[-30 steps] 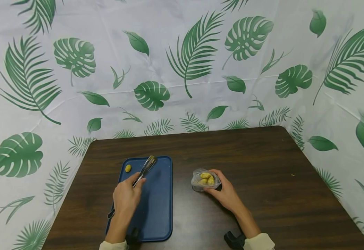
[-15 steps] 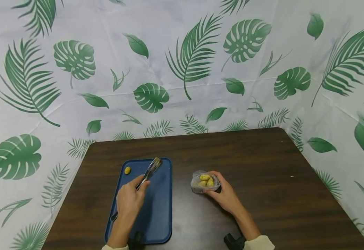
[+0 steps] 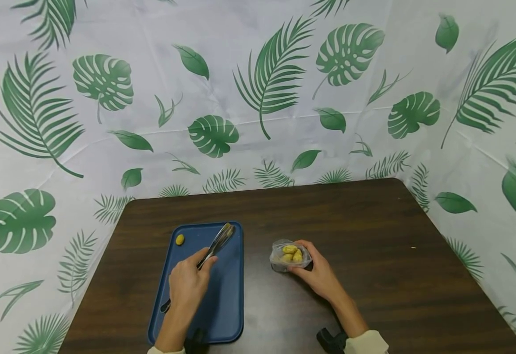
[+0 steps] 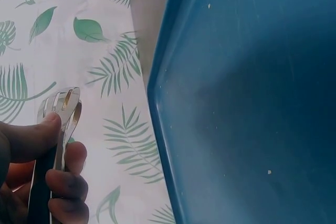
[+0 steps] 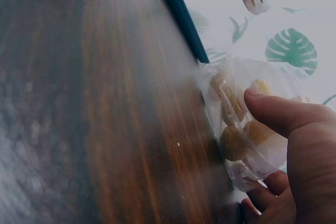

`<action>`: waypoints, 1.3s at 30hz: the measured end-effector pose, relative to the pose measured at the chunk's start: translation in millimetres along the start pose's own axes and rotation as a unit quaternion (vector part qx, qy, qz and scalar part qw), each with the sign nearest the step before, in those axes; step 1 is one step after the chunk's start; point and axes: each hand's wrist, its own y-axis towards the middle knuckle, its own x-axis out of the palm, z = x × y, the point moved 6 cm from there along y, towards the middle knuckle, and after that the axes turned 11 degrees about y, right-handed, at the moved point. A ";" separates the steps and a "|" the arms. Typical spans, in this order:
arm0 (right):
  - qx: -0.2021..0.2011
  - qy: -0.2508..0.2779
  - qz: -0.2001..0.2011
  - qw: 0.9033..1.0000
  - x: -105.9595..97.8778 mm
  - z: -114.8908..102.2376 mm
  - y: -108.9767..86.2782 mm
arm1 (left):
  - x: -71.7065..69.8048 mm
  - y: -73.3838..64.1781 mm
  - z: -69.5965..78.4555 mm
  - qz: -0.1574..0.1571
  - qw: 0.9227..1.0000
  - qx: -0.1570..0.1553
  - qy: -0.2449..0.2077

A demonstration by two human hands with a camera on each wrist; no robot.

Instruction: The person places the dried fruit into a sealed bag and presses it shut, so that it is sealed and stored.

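Centrally, metal tongs (image 3: 223,237) slant above the blue tray (image 3: 224,309), gripped in your left hand (image 3: 189,282); right of the tray, your right hand (image 3: 321,275) grips a clear bag (image 3: 279,264) of yellow lumps (image 3: 290,249). A single lump (image 3: 180,239) lies in the tray's far left corner, upon the dark table (image 3: 350,216).

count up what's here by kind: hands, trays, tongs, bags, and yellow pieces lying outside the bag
Hands: 2 (left hand, right hand)
Blue tray: 1
Metal tongs: 1
Clear plastic bag: 1
Yellow oval piece on the tray: 1
Total: 6
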 end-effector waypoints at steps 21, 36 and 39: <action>-0.011 0.004 -0.003 1.000 -0.4 0.3 -0.2 | 7.9 -9.6 19.8 -0.006 1.000 0.029 -0.007; -0.018 0.004 -0.003 1.000 -0.2 -1.6 1.4 | 9.9 -14.6 29.1 -0.009 0.999 0.040 -0.019; -0.018 0.003 -0.003 1.000 -0.5 -0.8 1.7 | 10.9 -15.3 31.0 -0.015 0.999 0.042 -0.025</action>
